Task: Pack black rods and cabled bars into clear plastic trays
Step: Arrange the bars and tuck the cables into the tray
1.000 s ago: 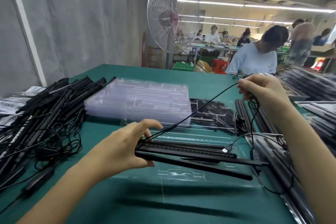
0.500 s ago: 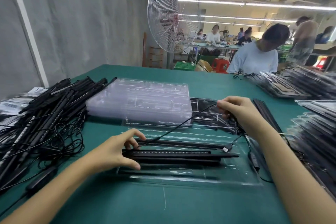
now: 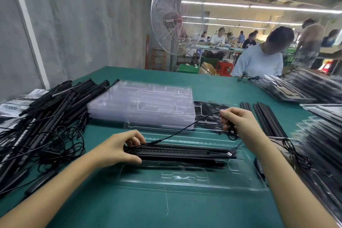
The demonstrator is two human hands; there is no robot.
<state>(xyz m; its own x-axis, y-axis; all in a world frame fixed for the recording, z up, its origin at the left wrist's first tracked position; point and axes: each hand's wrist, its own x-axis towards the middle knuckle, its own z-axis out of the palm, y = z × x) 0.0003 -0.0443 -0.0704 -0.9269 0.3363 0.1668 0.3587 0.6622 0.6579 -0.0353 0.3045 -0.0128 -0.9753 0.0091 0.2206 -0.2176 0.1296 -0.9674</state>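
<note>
Head view: left fingers (image 3: pixel 130 156) clamp the left end of the cabled bars (image 3: pixel 181 153), pinning them flat in the clear tray (image 3: pixel 185 179) on the desk (image 3: pixel 185 209); right fingers (image 3: pixel 229 113) pinch the cable (image 3: pixel 185 130), lifted clear, probably so it coils in without snagging.

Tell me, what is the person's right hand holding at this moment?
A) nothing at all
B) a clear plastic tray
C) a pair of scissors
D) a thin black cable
D: the right hand pinches a thin black cable that runs down to the black bars, which the left hand grips at their end over the clear tray.
</note>
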